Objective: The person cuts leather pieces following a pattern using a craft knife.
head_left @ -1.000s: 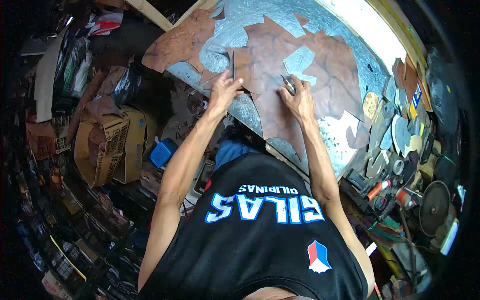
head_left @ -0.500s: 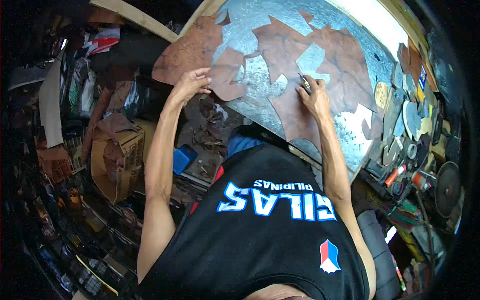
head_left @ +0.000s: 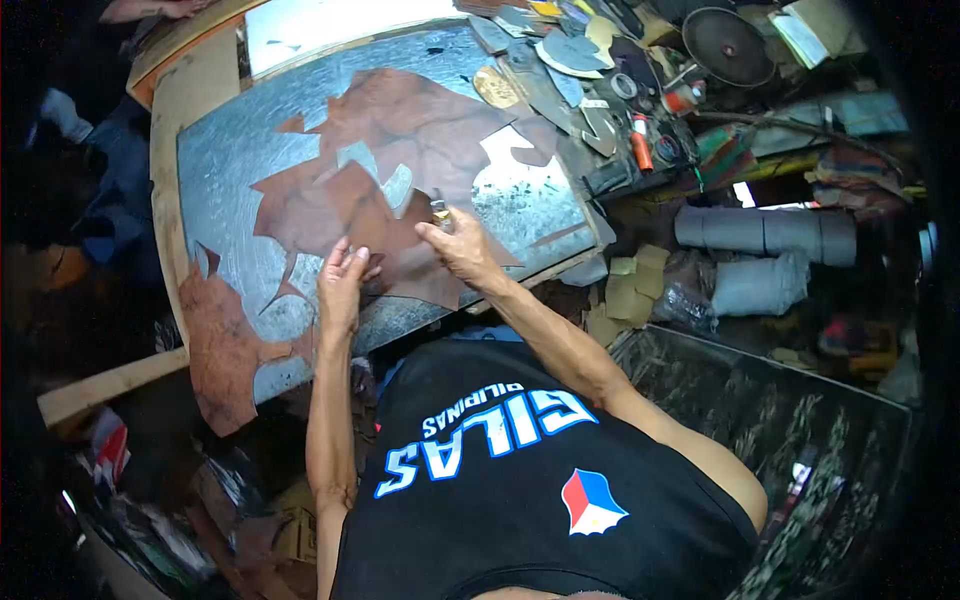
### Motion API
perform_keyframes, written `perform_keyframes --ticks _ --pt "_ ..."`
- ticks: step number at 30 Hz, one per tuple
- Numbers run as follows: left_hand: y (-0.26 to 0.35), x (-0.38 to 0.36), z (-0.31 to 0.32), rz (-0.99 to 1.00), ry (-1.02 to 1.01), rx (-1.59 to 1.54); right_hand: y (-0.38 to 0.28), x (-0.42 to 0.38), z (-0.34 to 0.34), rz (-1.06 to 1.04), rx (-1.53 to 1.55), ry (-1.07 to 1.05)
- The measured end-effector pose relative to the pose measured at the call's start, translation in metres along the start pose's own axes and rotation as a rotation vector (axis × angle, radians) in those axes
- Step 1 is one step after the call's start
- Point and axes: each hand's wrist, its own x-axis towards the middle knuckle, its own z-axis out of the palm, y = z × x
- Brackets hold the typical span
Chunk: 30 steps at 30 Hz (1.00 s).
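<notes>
My left hand (head_left: 343, 287) is at the near edge of a loose brown leather piece (head_left: 362, 208), its fingers curled against the corner. This piece overlaps the larger brown leather hide (head_left: 420, 110) spread on a scratched metal-topped table (head_left: 225, 150). To its right, my right hand (head_left: 462, 250) is closed around a small knife (head_left: 440, 211) with a yellowish, dark-banded handle; its blade is hard to make out. The knife is over the leather, near a pale gap in the hide.
Another brown leather section (head_left: 222, 350) hangs past the table's left corner. Flat templates (head_left: 570, 55), an orange-capped bottle (head_left: 641, 150) and a round dark disc (head_left: 728, 47) crowd the right side. Another person's hand (head_left: 180, 8) shows at the top left.
My view has swung round to the right. My hands are now closer together, and the left hand, formerly above the leather at left, is at the loose piece. The knife stays in my right hand.
</notes>
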Motion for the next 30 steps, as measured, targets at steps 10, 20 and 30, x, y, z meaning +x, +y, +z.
perform_keyframes --ticks 10,20,30 --pt "-0.040 -0.013 0.000 0.664 -0.063 1.288 0.043 0.008 -0.129 0.030 -0.488 0.255" --pt "-0.043 -0.015 0.008 0.632 -0.045 1.448 0.031 0.148 -0.262 0.030 -0.524 0.253" --pt "-0.041 -0.014 0.015 0.536 -0.029 1.550 0.045 0.176 -0.287 0.296 -0.328 0.173"
